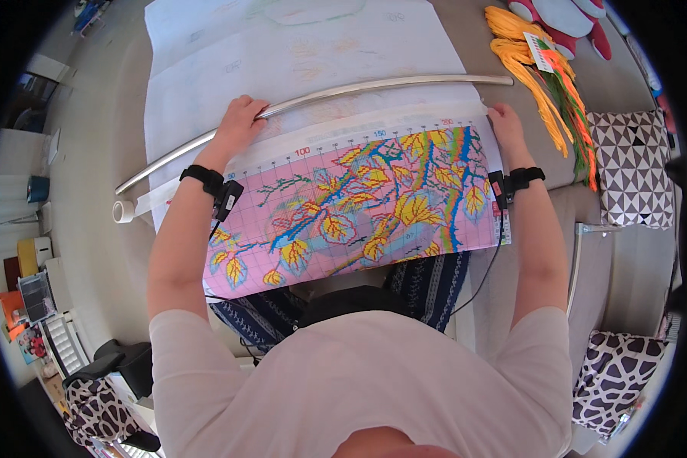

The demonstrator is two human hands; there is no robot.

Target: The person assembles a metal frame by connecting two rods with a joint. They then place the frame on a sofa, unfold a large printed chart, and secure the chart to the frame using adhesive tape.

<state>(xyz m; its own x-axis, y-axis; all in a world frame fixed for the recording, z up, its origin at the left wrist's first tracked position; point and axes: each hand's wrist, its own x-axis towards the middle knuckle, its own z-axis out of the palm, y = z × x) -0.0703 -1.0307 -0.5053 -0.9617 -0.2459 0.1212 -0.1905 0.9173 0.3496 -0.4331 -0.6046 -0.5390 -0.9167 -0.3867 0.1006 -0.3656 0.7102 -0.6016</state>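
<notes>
A printed cross-stitch canvas [336, 221], pink with yellow leaves and blue branches, spreads before me and hangs over my lap. Its far border is a plain white strip [374, 124]. My left hand [240, 120] lies across a long silver metal rod [374, 84], fingers curled over it; their tips are partly hidden. The rod slants over white fabric beyond the printed part. At the canvas's far right corner, my right hand [506, 124] is closed with fingertips pinching the fabric edge. Both wrists wear black straps with small boxes and cables.
White fabric [206, 69] with faint prints covers the grey sofa's far part. A white roll [124, 211] sits at the left edge. Yellow, orange and green thread skeins [515, 46] lie at far right, beside a red plush toy [569, 23] and a triangle-patterned cushion [635, 168].
</notes>
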